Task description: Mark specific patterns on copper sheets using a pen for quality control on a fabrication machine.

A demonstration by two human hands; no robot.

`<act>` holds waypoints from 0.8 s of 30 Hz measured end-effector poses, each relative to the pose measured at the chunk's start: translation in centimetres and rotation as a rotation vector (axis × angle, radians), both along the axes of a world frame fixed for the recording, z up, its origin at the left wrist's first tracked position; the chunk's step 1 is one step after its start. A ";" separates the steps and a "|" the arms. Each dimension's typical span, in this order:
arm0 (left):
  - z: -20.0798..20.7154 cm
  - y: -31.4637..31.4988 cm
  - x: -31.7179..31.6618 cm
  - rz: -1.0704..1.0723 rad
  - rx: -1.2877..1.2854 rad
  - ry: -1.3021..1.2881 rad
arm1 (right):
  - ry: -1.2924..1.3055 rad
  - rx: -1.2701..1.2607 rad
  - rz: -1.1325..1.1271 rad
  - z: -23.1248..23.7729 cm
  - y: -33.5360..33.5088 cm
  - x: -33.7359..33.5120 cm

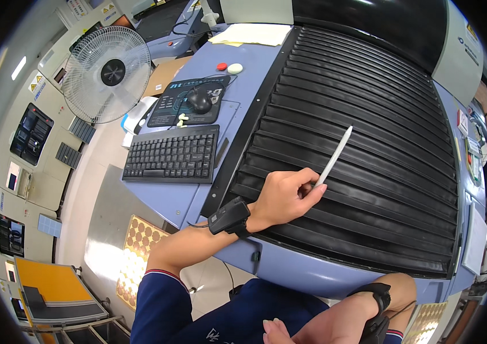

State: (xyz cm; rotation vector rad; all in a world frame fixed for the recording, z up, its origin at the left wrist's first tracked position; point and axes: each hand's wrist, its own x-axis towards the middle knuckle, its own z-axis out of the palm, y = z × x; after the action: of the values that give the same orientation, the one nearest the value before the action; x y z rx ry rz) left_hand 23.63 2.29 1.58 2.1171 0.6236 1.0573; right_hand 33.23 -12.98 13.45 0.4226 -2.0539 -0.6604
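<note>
Grasp judged complete, release not yet done: the slim white pen-shaped stick is pinched between thumb and fingers of the left hand over the black ribbed bellows cover, while the right hand, short of that cover's near edge, is cropped, grip undeterminable.

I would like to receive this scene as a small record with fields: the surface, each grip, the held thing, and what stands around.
Surface: black ribbed cover
Left grip: closed on a white pen-like stick
Stick position: slanting up and to the right, over the cover; contact with it cannot be told
Right grip: at the lower edge, partly cut off; no held thing visible
Left of cover: black keyboard; black mouse on a dark mouse pad
Upper left: round fan
</note>
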 end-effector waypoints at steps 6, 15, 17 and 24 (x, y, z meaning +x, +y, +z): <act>-0.1 0.0 -0.1 0.002 0.022 0.000 | -0.027 0.047 -0.112 0.6 0.4 0.7; 0.0 -0.1 -0.1 0.012 0.034 -0.010 | -0.055 0.075 -0.019 -0.2 0.0 0.0; -0.2 -0.1 0.0 0.012 0.045 -0.022 | -0.050 0.057 -0.020 -0.4 -0.3 -0.2; -0.2 0.0 0.0 0.003 0.038 -0.004 | -0.038 0.033 -0.066 0.1 0.3 0.3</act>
State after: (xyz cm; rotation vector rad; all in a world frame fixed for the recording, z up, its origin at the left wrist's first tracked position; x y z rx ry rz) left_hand 23.68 2.26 1.41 2.1461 0.6091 1.0827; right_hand 33.56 -12.72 13.55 0.3906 -2.1029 -0.7313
